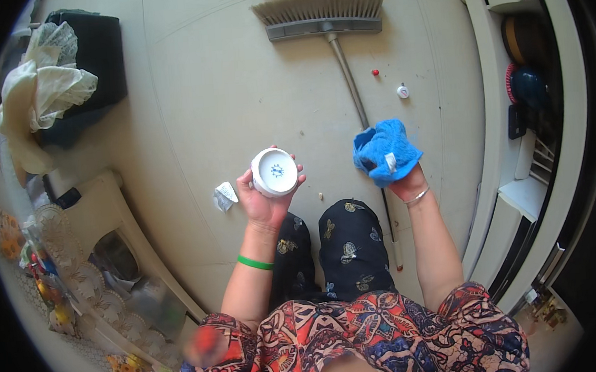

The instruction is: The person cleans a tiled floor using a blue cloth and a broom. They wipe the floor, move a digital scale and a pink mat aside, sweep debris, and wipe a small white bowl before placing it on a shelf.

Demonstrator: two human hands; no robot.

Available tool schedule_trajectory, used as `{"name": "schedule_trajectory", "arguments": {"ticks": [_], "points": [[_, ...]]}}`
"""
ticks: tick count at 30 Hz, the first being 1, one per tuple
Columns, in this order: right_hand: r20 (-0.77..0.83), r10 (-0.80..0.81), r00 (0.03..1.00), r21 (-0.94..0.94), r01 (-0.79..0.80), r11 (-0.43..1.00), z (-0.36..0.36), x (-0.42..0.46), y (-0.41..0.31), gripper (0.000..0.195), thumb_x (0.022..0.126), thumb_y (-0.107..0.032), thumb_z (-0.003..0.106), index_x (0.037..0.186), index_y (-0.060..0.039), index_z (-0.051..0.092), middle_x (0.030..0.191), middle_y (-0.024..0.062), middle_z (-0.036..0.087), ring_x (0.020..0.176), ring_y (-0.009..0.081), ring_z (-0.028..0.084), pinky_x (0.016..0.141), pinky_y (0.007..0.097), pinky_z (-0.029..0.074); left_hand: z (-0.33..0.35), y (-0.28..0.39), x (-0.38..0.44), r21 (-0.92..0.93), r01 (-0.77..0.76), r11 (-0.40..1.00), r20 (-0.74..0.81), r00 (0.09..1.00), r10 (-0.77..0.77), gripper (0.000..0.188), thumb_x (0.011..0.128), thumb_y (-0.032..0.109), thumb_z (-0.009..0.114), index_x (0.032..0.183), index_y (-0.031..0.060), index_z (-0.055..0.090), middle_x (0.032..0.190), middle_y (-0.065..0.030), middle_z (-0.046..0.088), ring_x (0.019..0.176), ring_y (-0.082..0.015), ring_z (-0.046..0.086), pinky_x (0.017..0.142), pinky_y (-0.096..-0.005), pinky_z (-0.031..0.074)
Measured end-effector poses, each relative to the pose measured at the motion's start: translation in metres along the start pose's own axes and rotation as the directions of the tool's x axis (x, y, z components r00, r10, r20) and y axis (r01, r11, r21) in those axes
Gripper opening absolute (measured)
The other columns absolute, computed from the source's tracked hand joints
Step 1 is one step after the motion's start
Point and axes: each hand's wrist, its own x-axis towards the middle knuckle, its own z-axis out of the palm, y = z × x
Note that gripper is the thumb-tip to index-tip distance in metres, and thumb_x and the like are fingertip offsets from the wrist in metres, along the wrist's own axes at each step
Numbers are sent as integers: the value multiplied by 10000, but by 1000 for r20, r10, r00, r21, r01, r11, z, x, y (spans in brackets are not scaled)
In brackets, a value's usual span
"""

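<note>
My left hand grips a white ceramic bowl or cup, its round base turned up towards me and bearing a blue printed mark. A blue cloth with a small white tag is bunched in my right hand, covering most of the fingers. Bowl and cloth are held apart, above the floor and beyond my knees. Just left of my left hand, a crumpled white and silver wrapper lies on the floor. Beneath the cloth runs the handle of a broom.
The broom's grey bristle head rests at the far side of the pale floor. A small red object and a small white round object lie right of its handle. White shelving lines the right; a dark box stands far left.
</note>
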Motion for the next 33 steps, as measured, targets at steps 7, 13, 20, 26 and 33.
{"name": "schedule_trajectory", "arguments": {"ticks": [7, 13, 20, 26, 33], "points": [[157, -118, 980, -19, 123, 992, -5, -89, -30, 254, 1006, -218, 486, 1175, -80, 617, 1033, 28, 655, 1005, 152, 606, 895, 316, 498, 89, -3, -89, 33, 68, 997, 5, 998, -69, 664, 890, 515, 355, 1375, 79, 482, 1312, -273, 537, 1133, -443, 582, 967, -538, 494], [413, -358, 838, -178, 459, 870, 2, -136, -62, 596, 896, -187, 620, 1434, -15, 431, 1297, 84, 577, 1142, 181, 584, 1012, 330, 460, 172, 14, -99, -6, 159, 987, 283, 947, -151, 632, 918, 451, 298, 1438, 116, 426, 1354, -314, 482, 1212, -500, 505, 1072, -587, 389], [570, -497, 654, -479, 756, 446, 94, -143, -79, 542, 762, -9, 572, 1300, -34, 510, 1153, 140, 601, 1077, 252, 614, 973, 354, 454, 204, 16, -52, 103, 118, 988, 107, 986, -129, 550, 949, 383, 297, 1341, 66, 516, 1311, -130, 574, 1223, -292, 553, 1094, -474, 399], [722, -617, 313, -515, 839, -177, 137, -95, -49, 623, 745, 39, 489, 1366, -18, 491, 1361, 213, 544, 1307, 351, 485, 1150, 480, 310, 195, 6, 2, 196, 116, 974, -86, 991, -100, 535, 1005, 499, 297, 1174, 77, 579, 1199, -109, 630, 1118, -289, 588, 1053, -460, 423], [480, -705, 522, -849, 478, -224, 139, -89, -11, 485, 814, 44, 545, 1298, 20, 545, 1250, 210, 615, 1196, 354, 571, 973, 420, 487, 166, 2, 29, 346, 125, 930, -95, 991, -98, 468, 949, 453, 466, 1226, 91, 575, 1063, -73, 647, 971, -207, 622, 861, -383, 502]]}}
